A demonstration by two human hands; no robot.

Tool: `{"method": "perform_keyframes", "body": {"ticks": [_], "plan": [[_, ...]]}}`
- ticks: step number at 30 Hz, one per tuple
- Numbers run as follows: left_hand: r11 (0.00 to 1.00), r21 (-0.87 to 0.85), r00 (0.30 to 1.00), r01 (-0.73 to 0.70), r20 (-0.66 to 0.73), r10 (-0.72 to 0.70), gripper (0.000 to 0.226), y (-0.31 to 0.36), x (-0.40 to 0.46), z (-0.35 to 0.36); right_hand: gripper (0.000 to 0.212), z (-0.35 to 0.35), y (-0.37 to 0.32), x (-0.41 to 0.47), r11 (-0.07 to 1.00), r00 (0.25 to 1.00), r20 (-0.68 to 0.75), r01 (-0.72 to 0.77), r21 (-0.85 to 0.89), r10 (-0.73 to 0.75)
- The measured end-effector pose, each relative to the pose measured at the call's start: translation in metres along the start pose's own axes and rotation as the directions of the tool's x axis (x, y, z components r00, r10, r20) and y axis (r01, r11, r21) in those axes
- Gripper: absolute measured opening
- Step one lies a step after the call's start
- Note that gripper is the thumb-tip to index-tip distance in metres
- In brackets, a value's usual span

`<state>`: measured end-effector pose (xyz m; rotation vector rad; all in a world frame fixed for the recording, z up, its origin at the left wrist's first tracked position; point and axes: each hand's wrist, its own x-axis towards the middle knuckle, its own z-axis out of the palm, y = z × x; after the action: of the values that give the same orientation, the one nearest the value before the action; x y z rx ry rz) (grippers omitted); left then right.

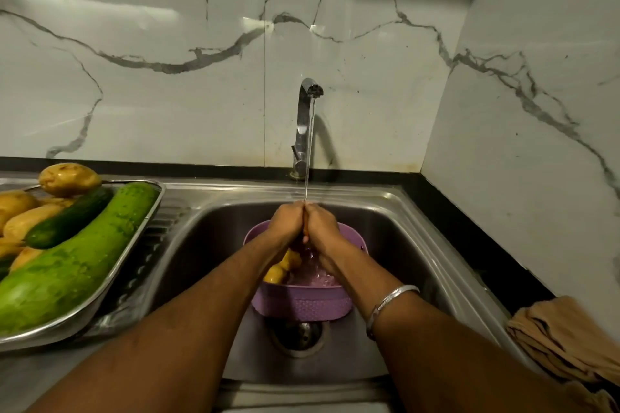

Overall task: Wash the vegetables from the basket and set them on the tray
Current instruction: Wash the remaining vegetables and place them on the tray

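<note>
While one stream of water falls from the single tap [307, 126], the left hand [285, 221] and right hand [322, 223] press together beneath it, fingers curled round one thin orange vegetable [305, 228] that shows only as a sliver between the palms; directly below the hands, one purple basket [302, 302] stands in the sink [402, 238], with at least two yellow vegetables [281, 266] inside; well left of the hands, one steel tray [134, 245] on the desk carries one large green gourd [73, 261], one cucumber [68, 218] and several potatoes [68, 178]; right of the hands lies one brown cloth [563, 339].
</note>
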<state>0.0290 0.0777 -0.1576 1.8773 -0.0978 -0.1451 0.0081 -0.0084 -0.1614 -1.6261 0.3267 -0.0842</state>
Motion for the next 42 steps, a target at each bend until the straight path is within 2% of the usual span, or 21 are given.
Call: {"method": "perform_keyframes", "body": {"ticks": [1,2,3,4,5,6,7,8,10,12,15,20,24,27,29,32,35,38,40,42], "plan": [[1.0,0.012,0.999,-0.021,-0.048,0.022,0.037,-0.004,0.003,-0.001,0.031,0.017,0.014,0.012,0.967,0.999,0.041,0.024,-0.255,-0.014],[0.998,0.008,0.993,-0.066,-0.096,0.067,0.036,-0.007,0.007,-0.003,0.033,0.035,0.017,0.023,0.767,0.998,0.003,0.047,-0.64,-0.058],[0.995,-0.018,0.986,-0.103,-0.13,0.099,0.035,-0.008,0.008,-0.004,0.035,0.044,0.016,0.029,0.662,0.991,-0.03,0.065,-0.747,-0.131],[0.992,-0.054,0.984,-0.117,-0.142,0.108,0.034,-0.007,0.008,-0.006,0.036,0.043,0.012,0.028,0.773,0.99,-0.074,0.046,-0.633,-0.119],[0.99,-0.078,0.986,-0.117,-0.13,0.106,0.034,-0.005,0.007,-0.008,0.034,0.035,0.005,0.01,0.974,0.992,-0.114,0.021,-0.225,-0.047],[0.991,-0.08,0.989,-0.112,-0.105,0.103,0.035,-0.002,0.006,-0.008,0.03,0.027,-0.007,-0.012,0.995,0.994,-0.031,-0.1,0.012,0.1],[0.992,-0.059,0.992,-0.111,-0.074,0.106,0.036,0.002,0.004,-0.008,0.028,0.033,-0.009,-0.016,0.996,0.999,0.034,-0.043,0.081,0.04],[0.992,-0.035,0.992,-0.123,-0.045,0.121,0.037,0.006,-0.001,-0.006,0.029,0.02,-0.011,-0.021,0.97,0.999,0.007,-0.046,0.237,0.045],[0.983,-0.011,0.983,-0.185,-0.015,0.185,0.039,0.012,-0.008,-0.001,0.046,0.006,-0.017,-0.024,0.941,0.989,-0.094,-0.08,0.33,0.117],[0.981,-0.034,0.981,-0.191,-0.045,0.189,0.039,0.012,-0.01,0.003,0.054,0.01,-0.022,-0.026,0.945,0.98,-0.136,-0.098,0.311,0.146],[0.979,-0.119,0.983,-0.168,-0.092,0.157,0.038,0.006,-0.007,0.0,0.046,0.017,-0.024,-0.032,0.964,0.987,-0.066,-0.129,0.232,0.148],[0.982,-0.105,0.987,-0.155,-0.048,0.151,0.041,0.001,-0.008,-0.009,0.054,0.009,-0.018,-0.032,0.98,0.986,-0.05,-0.154,0.127,0.161],[0.968,-0.153,0.98,-0.198,-0.026,0.197,0.033,0.003,-0.01,-0.008,0.051,0.002,-0.019,-0.027,0.983,0.988,-0.039,-0.146,0.108,0.151],[0.949,-0.149,0.96,-0.279,-0.07,0.271,0.035,0.004,-0.009,-0.006,0.04,0.007,-0.019,-0.028,0.986,0.992,-0.009,-0.122,0.115,0.124],[0.947,-0.132,0.956,-0.292,-0.057,0.287,0.03,0.006,-0.007,-0.003,0.035,0.011,-0.015,-0.027,0.991,0.998,-0.026,-0.046,0.125,0.049],[0.958,-0.111,0.964,-0.263,-0.052,0.259,0.02,0.005,-0.005,0.001,0.035,0.007,-0.011,-0.026,0.995,0.998,-0.052,0.049,0.086,-0.044],[0.958,-0.166,0.972,-0.232,-0.077,0.222,0.027,0.009,-0.006,0.001,0.035,0.001,-0.008,-0.026,0.998,0.997,-0.052,0.055,0.042,-0.053],[0.916,-0.367,0.986,-0.161,-0.101,0.133,0.032,0.022,-0.01,-0.002,0.029,0.005,-0.009,-0.027,0.992,0.997,-0.051,0.07,0.104,-0.065],[0.812,-0.583,1.0,-0.01,0.017,0.024,0.035,0.027,-0.014,-0.007,0.027,0.004,-0.01,-0.024,0.982,0.993,-0.063,0.104,0.157,-0.095],[0.732,-0.672,0.981,0.112,0.191,0.025,0.041,0.023,-0.011,-0.013,0.024,0.001,-0.012,-0.022,0.961,0.993,-0.067,0.114,0.25,-0.101]]}}
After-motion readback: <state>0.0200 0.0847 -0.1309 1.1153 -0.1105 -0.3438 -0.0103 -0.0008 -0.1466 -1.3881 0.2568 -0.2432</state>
